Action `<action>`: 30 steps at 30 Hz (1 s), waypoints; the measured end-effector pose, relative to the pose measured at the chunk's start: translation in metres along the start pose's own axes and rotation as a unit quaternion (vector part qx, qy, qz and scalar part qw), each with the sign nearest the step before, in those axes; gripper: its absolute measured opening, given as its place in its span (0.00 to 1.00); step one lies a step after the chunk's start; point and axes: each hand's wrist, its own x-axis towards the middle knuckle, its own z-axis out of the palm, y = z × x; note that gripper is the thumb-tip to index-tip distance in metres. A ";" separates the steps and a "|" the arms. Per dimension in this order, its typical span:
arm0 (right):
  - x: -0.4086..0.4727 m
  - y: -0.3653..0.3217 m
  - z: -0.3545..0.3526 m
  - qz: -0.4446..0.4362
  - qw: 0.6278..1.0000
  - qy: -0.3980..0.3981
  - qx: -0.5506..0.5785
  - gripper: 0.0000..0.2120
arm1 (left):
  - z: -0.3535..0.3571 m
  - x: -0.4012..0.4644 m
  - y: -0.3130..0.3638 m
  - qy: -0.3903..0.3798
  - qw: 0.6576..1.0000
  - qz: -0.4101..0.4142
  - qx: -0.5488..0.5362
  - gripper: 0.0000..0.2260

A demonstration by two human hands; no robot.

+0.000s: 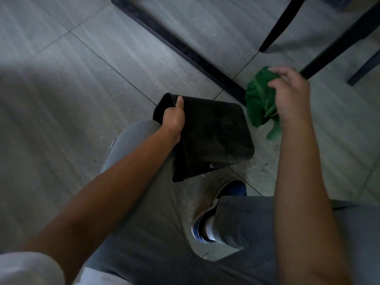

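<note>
Gripped edge of bent black rubbery mat [216, 130] with left hand [174, 118]; pinched crumpled green cloth [260, 99] in right hand [292, 93], just beside mat

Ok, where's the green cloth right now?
The green cloth is right of centre in the head view, held by the right hand, beside the black mat in the left hand.

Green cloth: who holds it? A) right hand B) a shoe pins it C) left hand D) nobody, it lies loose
A: the right hand curls its fingers round the green cloth; the left hand grips a black mat.
</note>
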 end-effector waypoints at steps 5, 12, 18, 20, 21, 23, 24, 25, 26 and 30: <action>-0.025 0.017 0.045 0.058 0.980 -0.171 -0.085 0.13 | 0.002 -0.002 0.002 0.006 1.000 -0.002 0.004 0.19; -0.035 0.060 0.086 0.079 0.985 -0.151 -0.025 0.06 | 0.000 0.003 0.000 0.017 1.000 0.005 0.010 0.19; -0.038 0.117 0.097 -0.007 0.986 -0.068 -0.153 0.22 | 0.000 0.001 0.002 0.015 0.999 0.011 0.029 0.19; -0.028 0.125 0.093 0.035 0.982 -0.031 -0.182 0.25 | 0.000 0.001 0.001 0.017 0.999 0.017 0.042 0.20; -0.027 0.123 0.095 0.050 0.979 -0.018 -0.195 0.26 | 0.000 0.000 0.002 0.018 0.998 0.023 0.049 0.21; -0.041 0.108 0.113 0.015 0.969 -0.017 -0.247 0.24 | -0.001 0.003 0.000 0.028 0.997 0.041 0.054 0.21; -0.053 0.097 0.124 -0.026 0.963 -0.035 -0.266 0.22 | -0.001 0.005 0.000 0.031 0.997 0.046 0.050 0.20; -0.065 0.087 0.136 -0.069 0.959 -0.060 -0.269 0.21 | -0.001 0.006 0.001 0.036 0.997 0.049 0.045 0.19; -0.072 0.083 0.146 -0.105 0.956 -0.082 -0.263 0.20 | -0.001 0.007 0.001 0.041 0.997 0.054 0.045 0.18; -0.023 0.100 0.133 -0.081 0.963 -0.020 -0.256 0.21 | 0.005 0.001 0.001 0.026 0.994 0.070 0.084 0.18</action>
